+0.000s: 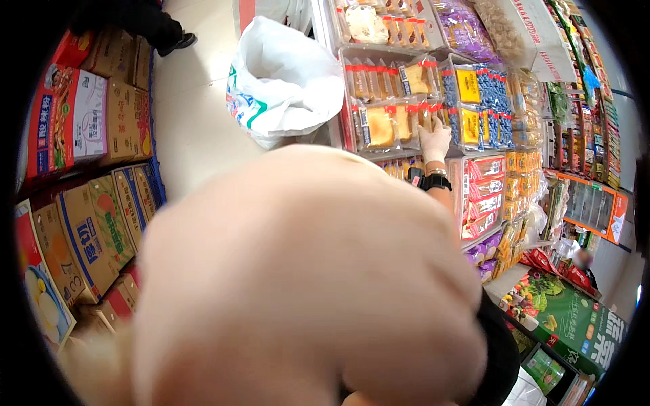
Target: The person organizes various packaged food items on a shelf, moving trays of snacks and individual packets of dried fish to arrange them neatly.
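Note:
My right hand (435,141), in a thin pale glove with a dark watch (431,180) at the wrist, reaches into a tray of wrapped bread. Its fingers close on a packet of bread (425,116) at the right end of the row. Beside it stand more clear packets of sliced bread (380,127). Very near the camera, a large blurred pale shape, apparently my left hand (305,277), fills the lower middle. Its fingers are smeared, and it hides much of the right forearm and the floor.
A white plastic bag (281,88) stands open left of the trays. Blue and yellow packets (474,101) and red-labelled packets (485,193) fill neighbouring trays. Stacked cartons (88,227) line the left. Another person's dark shoe (177,44) shows at upper left.

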Motion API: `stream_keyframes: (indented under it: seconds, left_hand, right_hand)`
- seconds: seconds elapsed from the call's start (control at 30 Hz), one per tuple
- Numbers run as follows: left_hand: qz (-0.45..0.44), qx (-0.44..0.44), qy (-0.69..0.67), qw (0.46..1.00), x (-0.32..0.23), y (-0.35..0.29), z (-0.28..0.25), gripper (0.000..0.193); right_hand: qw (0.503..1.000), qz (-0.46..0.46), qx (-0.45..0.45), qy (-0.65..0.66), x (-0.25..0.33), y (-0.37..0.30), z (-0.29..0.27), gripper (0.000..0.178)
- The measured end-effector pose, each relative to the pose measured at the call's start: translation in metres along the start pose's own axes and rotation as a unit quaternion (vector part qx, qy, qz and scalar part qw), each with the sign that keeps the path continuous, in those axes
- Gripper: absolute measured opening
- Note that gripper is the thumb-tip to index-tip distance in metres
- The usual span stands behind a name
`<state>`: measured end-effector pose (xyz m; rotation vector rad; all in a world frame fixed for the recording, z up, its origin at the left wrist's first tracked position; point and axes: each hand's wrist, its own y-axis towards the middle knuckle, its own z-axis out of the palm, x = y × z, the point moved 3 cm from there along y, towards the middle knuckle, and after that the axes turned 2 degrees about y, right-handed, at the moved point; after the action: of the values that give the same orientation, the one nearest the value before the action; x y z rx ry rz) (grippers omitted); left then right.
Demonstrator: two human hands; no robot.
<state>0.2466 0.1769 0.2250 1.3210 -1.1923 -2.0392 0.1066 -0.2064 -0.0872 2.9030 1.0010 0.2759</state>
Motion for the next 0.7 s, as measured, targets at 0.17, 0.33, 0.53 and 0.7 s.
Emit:
stream_keyframes:
  seconds: [0.17, 0.33, 0.53, 0.7]
  left_hand:
    - [-0.163, -0.403, 0.057, 0.899, 0.118, -0.039, -0.089, 0.049]
    - [-0.520, -0.468, -0.014, 0.715, 0.287, -0.135, -0.122, 0.059]
    - [-0.691, -0.425, 0.372, 0.451, 0.360, -0.155, -0.113, 0.094]
    - [-0.579, -0.428, 0.413, 0.557, 0.358, -0.163, -0.101, 0.097]
  right_hand:
    - [0.989, -0.085, 0.016, 0.119, -0.006, -0.001, 0.017, 0.037]
    - [0.993, -0.066, -0.017, 0.100, 0.014, -0.010, 0.020, 0.048]
    - [0.988, -0.045, 0.037, 0.146, 0.025, -0.032, 0.018, 0.049]
    - [0.981, -0.002, -0.008, 0.194, 0.026, -0.034, 0.026, 0.039]
